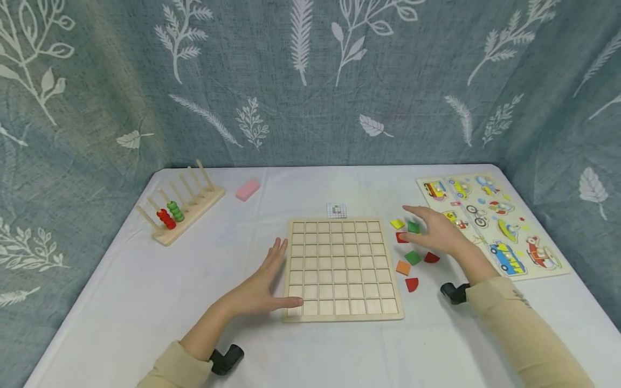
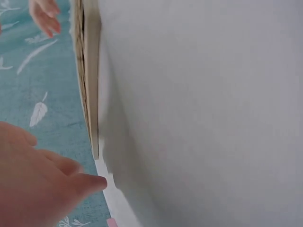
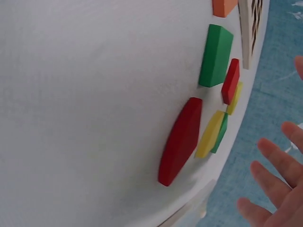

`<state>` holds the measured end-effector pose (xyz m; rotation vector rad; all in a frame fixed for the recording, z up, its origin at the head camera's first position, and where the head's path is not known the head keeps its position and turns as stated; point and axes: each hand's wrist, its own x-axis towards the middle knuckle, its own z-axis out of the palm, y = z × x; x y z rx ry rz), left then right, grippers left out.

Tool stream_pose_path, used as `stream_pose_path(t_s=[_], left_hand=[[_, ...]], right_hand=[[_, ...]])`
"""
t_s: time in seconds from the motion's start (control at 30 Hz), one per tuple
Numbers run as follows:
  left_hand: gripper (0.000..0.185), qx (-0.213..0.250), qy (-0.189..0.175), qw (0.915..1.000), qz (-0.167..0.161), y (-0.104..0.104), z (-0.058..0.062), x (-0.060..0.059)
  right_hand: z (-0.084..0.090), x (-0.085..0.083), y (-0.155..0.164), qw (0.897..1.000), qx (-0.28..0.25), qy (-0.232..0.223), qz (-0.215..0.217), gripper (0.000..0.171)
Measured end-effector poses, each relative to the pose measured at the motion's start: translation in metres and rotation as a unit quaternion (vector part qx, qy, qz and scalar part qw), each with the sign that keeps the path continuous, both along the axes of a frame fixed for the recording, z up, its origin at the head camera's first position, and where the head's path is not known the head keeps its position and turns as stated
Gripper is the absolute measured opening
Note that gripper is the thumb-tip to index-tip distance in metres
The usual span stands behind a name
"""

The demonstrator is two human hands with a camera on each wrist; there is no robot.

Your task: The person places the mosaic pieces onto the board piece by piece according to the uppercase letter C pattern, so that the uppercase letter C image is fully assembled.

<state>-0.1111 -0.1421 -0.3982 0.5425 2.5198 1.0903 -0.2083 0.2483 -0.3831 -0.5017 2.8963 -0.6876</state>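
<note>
In the lower middle of the head view, the left hand (image 1: pixel 262 288) lies flat on the tabletop (image 1: pixel 145 285), fingers straight and close together, thumb touching the left edge of the wooden grid board (image 1: pixel 342 267). It holds nothing. To the right of the board lie small colored pieces (image 1: pixel 412 257). The right hand (image 1: pixel 439 230) hovers just over them, much nearer than the left, fingers spread and pointing left, holding nothing.

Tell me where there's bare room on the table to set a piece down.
Bare cloth lies between the peg rack and the grid board, beyond the left hand, and along the near edge. It is crowded right of the board: loose coloured pieces, the right hand, the vehicle puzzle.
</note>
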Motion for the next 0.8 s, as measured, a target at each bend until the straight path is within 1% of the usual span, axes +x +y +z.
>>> stream_pose_path(t_s=[0.3,0.5,0.63,0.8], left_hand=[[0.120,0.017,-0.002,0.9998,0.012,0.003,-0.005,-0.001],[0.123,0.031,-0.001,0.9994,0.014,0.003,-0.008,0.000],[0.124,0.036,0.001,0.9993,0.011,0.005,-0.010,0.000],[0.124,0.038,-0.002,0.9992,0.016,0.007,-0.012,0.002]], right_hand=[[-0.012,-0.006,0.001,1.000,-0.018,-0.004,-0.005,0.068],[-0.014,-0.009,-0.003,1.000,-0.015,-0.005,-0.017,0.065],[-0.015,-0.012,-0.005,1.000,-0.010,-0.016,-0.025,0.064],[-0.017,-0.015,-0.006,0.999,-0.006,-0.034,-0.039,0.062]])
